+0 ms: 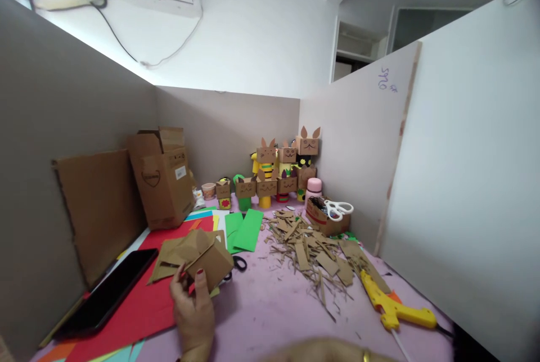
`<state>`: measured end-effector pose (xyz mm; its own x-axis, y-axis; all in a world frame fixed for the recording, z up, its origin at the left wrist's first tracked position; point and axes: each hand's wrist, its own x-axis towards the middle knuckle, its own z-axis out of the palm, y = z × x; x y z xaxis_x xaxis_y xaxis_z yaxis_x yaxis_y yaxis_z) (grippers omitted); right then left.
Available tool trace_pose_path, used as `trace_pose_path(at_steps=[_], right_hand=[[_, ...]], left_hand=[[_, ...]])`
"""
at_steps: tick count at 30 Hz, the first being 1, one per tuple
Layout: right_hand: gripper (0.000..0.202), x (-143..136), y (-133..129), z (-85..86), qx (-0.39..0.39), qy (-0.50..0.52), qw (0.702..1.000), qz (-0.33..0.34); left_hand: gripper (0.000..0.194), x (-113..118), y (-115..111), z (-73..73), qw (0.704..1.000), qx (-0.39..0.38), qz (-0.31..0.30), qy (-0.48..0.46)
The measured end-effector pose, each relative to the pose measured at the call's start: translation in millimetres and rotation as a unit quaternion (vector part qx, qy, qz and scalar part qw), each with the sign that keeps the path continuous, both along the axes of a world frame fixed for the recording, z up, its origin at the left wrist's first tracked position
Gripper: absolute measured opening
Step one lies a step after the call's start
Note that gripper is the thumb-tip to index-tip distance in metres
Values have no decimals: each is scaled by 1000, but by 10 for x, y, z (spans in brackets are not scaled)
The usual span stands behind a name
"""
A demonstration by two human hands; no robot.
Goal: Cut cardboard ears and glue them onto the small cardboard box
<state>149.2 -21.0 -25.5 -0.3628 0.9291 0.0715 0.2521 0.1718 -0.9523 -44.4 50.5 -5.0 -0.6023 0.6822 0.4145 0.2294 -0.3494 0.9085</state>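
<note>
My left hand (194, 308), with a red-painted thumbnail, grips a small brown cardboard box (215, 263) above the table's left half. Its thumb presses the near side while the fingers curl beneath. Flat cardboard pieces (169, 255) lie just behind the box. Black scissor handles (239, 263) poke out beside it. At the bottom edge, part of my right hand (320, 349) shows as a blur next to a gold band; its fingers are out of sight. Green paper sheets (248, 231) and red paper (139, 311) lie around the left hand.
A black phone (109, 289) rests on the left. Cardboard scraps (307, 249) spread across the right, near a yellow glue gun (394, 308). White scissors (338, 210) lie on an open box (316, 216). Cardboard animal figures (266, 186) and a tall carton (162, 182) stand behind.
</note>
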Motion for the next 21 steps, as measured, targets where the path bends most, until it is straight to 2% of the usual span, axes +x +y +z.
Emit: trace_pose_path(at_steps=[3, 5, 7, 9, 10, 13, 15, 18, 19, 21], right_hand=[[32, 296, 239, 272, -1, 45, 996, -76], [37, 548, 235, 410, -6, 67, 994, -91], [44, 733, 62, 409, -37, 62, 996, -53], [48, 834, -168, 291, -97, 24, 995, 18], [43, 867, -257, 220, -117, 7, 992, 37], [34, 995, -277, 112, -139, -16, 989, 44], [38, 1134, -110, 189, -121, -7, 993, 11], [41, 1329, 107, 406, -53, 33, 995, -76], [42, 1361, 118, 452, -50, 37, 995, -83], [38, 1356, 41, 457, -91, 19, 994, -53]], left_hand=[[67, -25, -4, 3, 1000, -15, 17, 7], [67, -24, 0, 14, 999, -27, 22, 13], [67, -8, 6, 26, 999, -36, 22, 21], [68, 13, 12, 35, 999, -32, 22, 22], [68, 21, 14, 37, 999, -26, 22, 20], [69, 29, 12, 36, 1000, -16, 19, 14], [68, 17, 5, 35, 1000, -21, 19, 15], [67, -10, -1, 33, 999, -29, 26, 17], [68, -16, 0, 32, 999, -30, 26, 17], [68, -15, 5, 31, 999, -29, 26, 17]])
